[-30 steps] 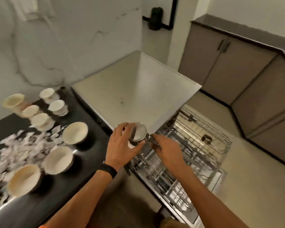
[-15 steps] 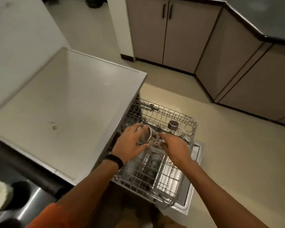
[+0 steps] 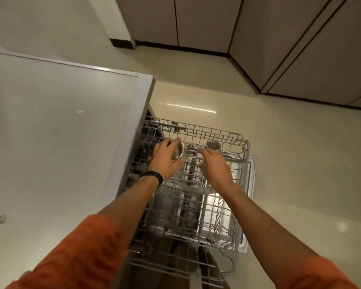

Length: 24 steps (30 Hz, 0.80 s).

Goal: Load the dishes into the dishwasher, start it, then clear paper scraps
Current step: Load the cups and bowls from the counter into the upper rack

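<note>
Grey flat appliance top: cut off leftward; its edge covers the left side of the pulled-out grey wire dishwasher rack.
Left hand: fingers wrapped round a small steel cup, mostly hidden, over the rack's far end.
Right hand: fingers loosely spread, empty, just beside the cup.
Cream floor: open rightward.

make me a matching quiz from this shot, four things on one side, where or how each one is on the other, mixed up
Things
1. small shiny steel cup
2. second small steel cup
3. black wristband
4. right hand

Place or state
a. fingers straight, gripping nothing
b. gripped by the left hand
c. sitting at the far side of the grey wire rack, in no hand
d. around the left wrist

Pairs: 1-b, 2-c, 3-d, 4-a
</note>
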Tool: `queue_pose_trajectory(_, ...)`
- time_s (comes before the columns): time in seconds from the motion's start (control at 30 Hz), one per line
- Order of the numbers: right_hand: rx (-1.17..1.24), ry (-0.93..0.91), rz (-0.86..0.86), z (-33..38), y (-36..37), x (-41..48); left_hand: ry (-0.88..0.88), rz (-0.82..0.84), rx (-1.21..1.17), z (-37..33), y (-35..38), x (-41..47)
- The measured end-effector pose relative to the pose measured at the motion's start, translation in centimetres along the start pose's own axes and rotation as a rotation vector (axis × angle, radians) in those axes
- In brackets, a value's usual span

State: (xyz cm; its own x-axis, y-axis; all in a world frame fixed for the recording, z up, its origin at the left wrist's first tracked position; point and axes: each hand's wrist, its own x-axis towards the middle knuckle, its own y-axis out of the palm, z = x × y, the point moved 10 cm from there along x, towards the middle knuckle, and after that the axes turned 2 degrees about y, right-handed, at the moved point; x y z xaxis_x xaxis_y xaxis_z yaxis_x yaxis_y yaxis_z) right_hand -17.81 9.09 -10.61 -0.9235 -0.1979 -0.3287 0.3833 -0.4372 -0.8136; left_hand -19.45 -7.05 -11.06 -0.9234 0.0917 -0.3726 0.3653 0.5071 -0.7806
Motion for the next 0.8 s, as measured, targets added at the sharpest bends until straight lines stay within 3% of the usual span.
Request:
queue_pose_trajectory(0.17, -0.041, -0.018, 0.188, -1.5, 6.8, 4.0, -0.073, -0.002, 0.048, 3.0, 3.0, 5.1)
queue_pose_trajectory(0.33, -0.049, 0.022, 0.269, -1.5, 10.4, 7.9, -0.096, -0.012, 0.133, 5.2, 4.1, 8.8)
queue_pose_trajectory(0.8, -0.141, 0.092, 0.353, -4.2, 14.9, 10.1, -0.053, -0.099, 0.129, 6.8, 6.3, 10.1)
